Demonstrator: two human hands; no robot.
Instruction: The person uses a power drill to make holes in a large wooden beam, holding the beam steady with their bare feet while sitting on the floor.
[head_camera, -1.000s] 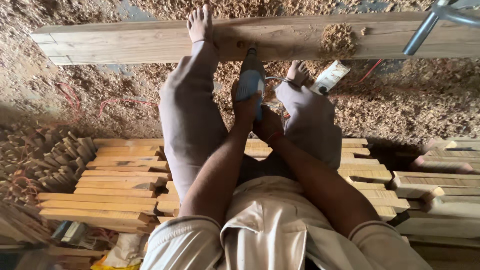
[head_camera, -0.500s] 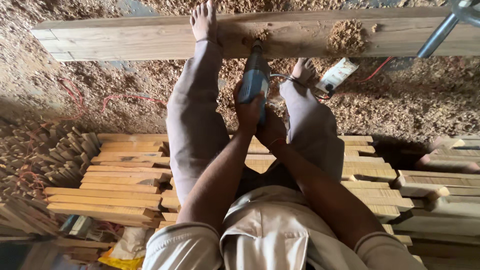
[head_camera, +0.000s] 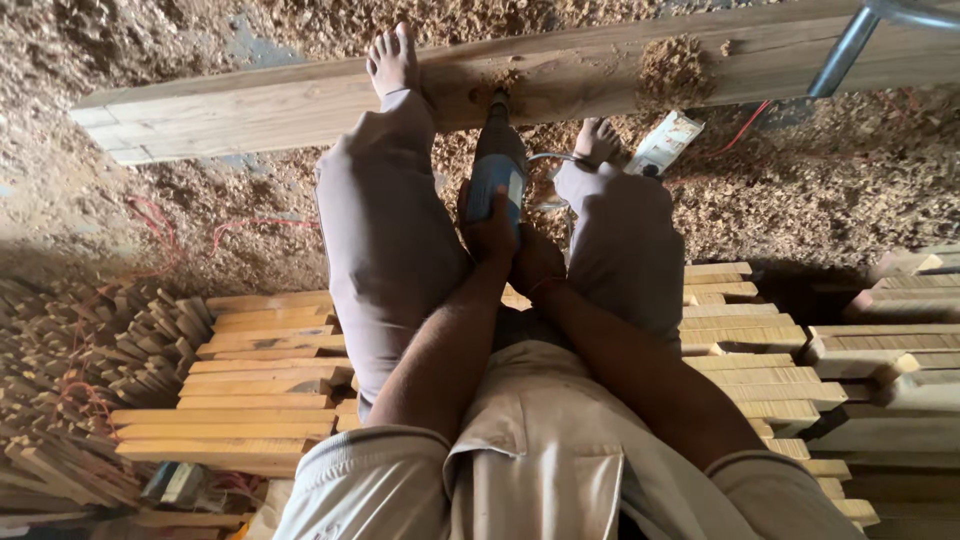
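Pale wood, tan shavings, one spot of blue.

The power drill (head_camera: 497, 175) is blue with a grey nose, held by both the left hand (head_camera: 487, 222) and the right hand (head_camera: 537, 262). The long plank (head_camera: 300, 95) is light yellowish wood, streaked with faint grain. The sawdust (head_camera: 860, 180) on the floor is tan-brown. The trousers (head_camera: 385, 230) are greyish-mauve; the shirt (head_camera: 550, 460) is cream. Red wires (head_camera: 745, 120) trail through the shavings. Stacked wood pieces (head_camera: 265, 385) are honey-yellow.

Left hand (head_camera: 487, 222), right hand (head_camera: 537, 262) clenched together, arms extended forward.
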